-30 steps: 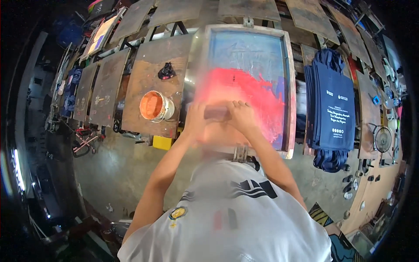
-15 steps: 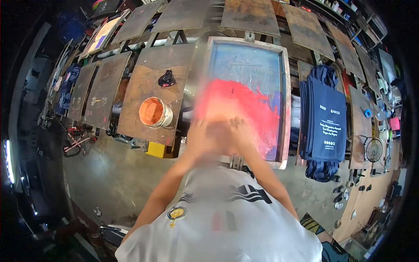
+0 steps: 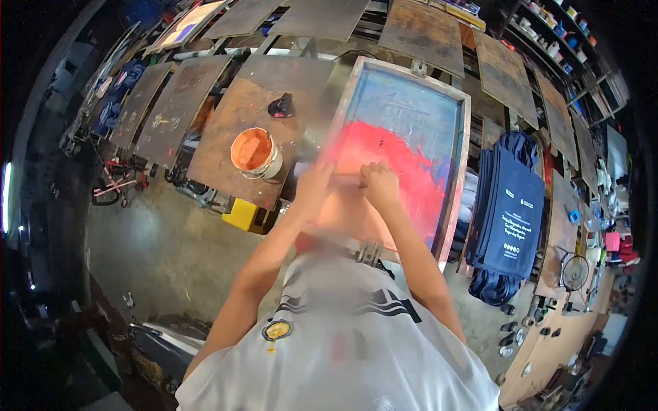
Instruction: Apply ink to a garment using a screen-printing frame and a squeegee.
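- Screen of blue mesh in a pale wooden frame (image 3: 415,103), lying before the person, with red-pink ink (image 3: 406,161) over its nearer part.
- Left hand (image 3: 313,186) bent closed over the left end of a dull straight bar (image 3: 348,181), fingers partly blurred.
- Right hand (image 3: 381,186) curled closed round the bar's right end; the bar lies across the inked area.
- Round white bucket (image 3: 271,167) holding orange paste, on a brown-stained flat board (image 3: 223,147) left of the screen.
- Navy cloth bags (image 3: 504,219), stacked right of the screen.
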### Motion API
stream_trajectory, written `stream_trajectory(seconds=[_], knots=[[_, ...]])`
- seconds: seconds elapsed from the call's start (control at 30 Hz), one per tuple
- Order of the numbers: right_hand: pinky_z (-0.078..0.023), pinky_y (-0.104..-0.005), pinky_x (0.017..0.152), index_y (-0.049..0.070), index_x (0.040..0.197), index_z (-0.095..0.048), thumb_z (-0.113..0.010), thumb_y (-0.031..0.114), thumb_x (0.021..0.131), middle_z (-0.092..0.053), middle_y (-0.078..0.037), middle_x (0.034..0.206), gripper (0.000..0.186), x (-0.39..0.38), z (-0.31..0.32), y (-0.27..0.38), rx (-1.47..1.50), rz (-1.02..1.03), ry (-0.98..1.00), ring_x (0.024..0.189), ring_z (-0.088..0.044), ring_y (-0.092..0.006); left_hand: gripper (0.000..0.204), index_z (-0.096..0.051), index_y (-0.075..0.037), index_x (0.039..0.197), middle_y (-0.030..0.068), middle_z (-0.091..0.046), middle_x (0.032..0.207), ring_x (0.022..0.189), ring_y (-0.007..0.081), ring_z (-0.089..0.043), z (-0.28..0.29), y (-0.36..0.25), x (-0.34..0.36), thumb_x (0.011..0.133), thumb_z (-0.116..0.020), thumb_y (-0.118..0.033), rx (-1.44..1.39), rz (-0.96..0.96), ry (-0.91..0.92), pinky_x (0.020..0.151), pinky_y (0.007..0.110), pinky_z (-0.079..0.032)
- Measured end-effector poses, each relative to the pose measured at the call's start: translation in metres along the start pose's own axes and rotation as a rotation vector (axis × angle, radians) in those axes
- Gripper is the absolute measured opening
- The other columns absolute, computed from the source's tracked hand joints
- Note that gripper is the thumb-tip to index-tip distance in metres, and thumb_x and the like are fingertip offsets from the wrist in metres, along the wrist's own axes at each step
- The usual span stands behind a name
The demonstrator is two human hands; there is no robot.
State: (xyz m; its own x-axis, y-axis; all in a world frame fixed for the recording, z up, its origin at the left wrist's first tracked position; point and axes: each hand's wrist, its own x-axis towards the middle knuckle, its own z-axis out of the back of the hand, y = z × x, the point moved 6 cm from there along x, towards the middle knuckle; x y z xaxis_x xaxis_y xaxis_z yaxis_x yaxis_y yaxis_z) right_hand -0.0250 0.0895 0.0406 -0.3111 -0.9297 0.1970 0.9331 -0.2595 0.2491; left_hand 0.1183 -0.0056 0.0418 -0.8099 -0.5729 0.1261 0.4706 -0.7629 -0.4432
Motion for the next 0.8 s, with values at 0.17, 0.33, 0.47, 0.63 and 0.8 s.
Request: stream_trajectory(seconds=[0.17,0.33,0.47,0.63,0.8], knots=[[-0.053,-0.0405,0.076,0.008,0.084,-0.067,-0.068,0.011,0.07,-0.063,-0.009,0.084,0.014,-0.056,0.017,0.029,0.036,0.045,0.043,0.09,-0.061,-0.0288,0.039,-0.055,-0.009,0.107,0.0118,-0.057,0.105,0.1,0.0365,-0.059,-0.002,-0.017,-0.061,0.074,-0.076,-0.011,0.011,-0.058,-0.032,0.084,0.046,-0.049],[-0.055,-0.0424,0.078,0.008,0.078,-0.069,-0.07,0.018,0.07,-0.067,-0.011,0.085,0.013,-0.08,0.016,0.027,0.09,0.054,0.131,0.092,-0.065,-0.0276,0.041,-0.056,-0.009,0.109,0.0134,-0.058,0.106,0.103,0.0367,-0.059,-0.019,-0.018,-0.088,0.075,-0.077,-0.014,0.02,-0.04,0.08,0.082,0.047,-0.05],[-0.055,-0.0459,0.073,0.009,0.076,-0.068,-0.067,0.016,0.072,-0.068,-0.012,0.086,0.008,-0.029,0.011,0.002,0.088,-0.036,0.264,0.087,-0.066,-0.0324,0.041,-0.054,-0.007,0.109,0.0149,-0.058,0.105,0.099,0.0364,-0.061,-0.027,0.012,-0.033,0.08,-0.075,-0.026,-0.008,-0.045,0.203,0.075,0.049,-0.051],[-0.055,-0.0473,0.072,0.01,0.079,-0.065,-0.065,0.015,0.073,-0.067,-0.012,0.086,0.007,0.038,0.027,-0.018,0.063,-0.073,0.051,0.09,-0.064,-0.034,0.04,-0.053,-0.007,0.108,0.0138,-0.057,0.107,0.097,0.0359,-0.062,0.003,0.006,0.048,0.082,-0.073,-0.03,0.135,-0.11,0.064,0.076,0.047,-0.051],[-0.055,-0.0472,0.071,0.008,0.08,-0.064,-0.066,0.012,0.073,-0.066,-0.013,0.091,0.009,0.013,-0.017,-0.032,-0.008,-0.086,-0.085,0.093,-0.064,-0.0338,0.038,-0.055,-0.007,0.106,0.0114,-0.055,0.108,0.096,0.0343,-0.061,-0.034,0.01,0.036,0.08,-0.074,-0.026,0.176,-0.166,-0.092,0.078,0.045,-0.052]])
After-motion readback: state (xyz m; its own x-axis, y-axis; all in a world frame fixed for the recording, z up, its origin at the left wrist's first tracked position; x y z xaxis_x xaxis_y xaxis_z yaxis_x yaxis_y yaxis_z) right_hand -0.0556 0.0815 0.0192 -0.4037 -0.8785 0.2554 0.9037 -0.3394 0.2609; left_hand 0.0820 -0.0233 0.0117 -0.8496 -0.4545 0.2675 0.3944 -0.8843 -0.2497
